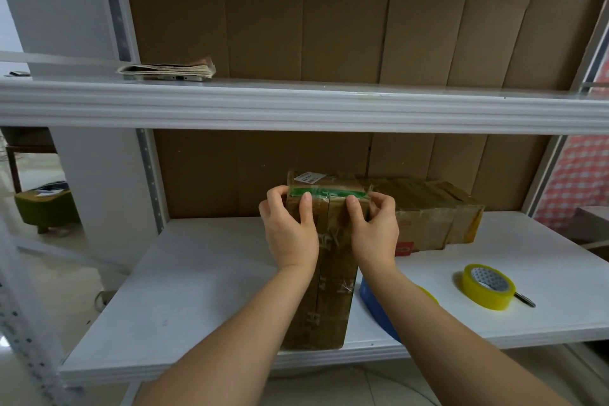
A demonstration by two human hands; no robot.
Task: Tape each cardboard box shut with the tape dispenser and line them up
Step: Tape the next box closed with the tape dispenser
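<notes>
Cardboard box point(329, 273) gripped by left hand point(290, 231), right hand point(374, 231).

Materials as I read them from the head camera:
- Box point(329, 273): brown corrugated cardboard, matt, overlaid with creased glossy clear tape; a green tape strip point(326, 192) across its far end.
- Second box point(435, 217): same cardboard, shiny wrinkled tape.
- Shelf point(204, 290): white painted metal, smooth, slight sheen.
- Backing panels point(263, 20): plain matt cardboard, creased.
- Tape roll point(487, 287): glossy yellowish plastic film on a printed paper core.
- Blue roll point(375, 303): smooth plastic.
- Folded stack point(168, 70): paper, dull.
</notes>
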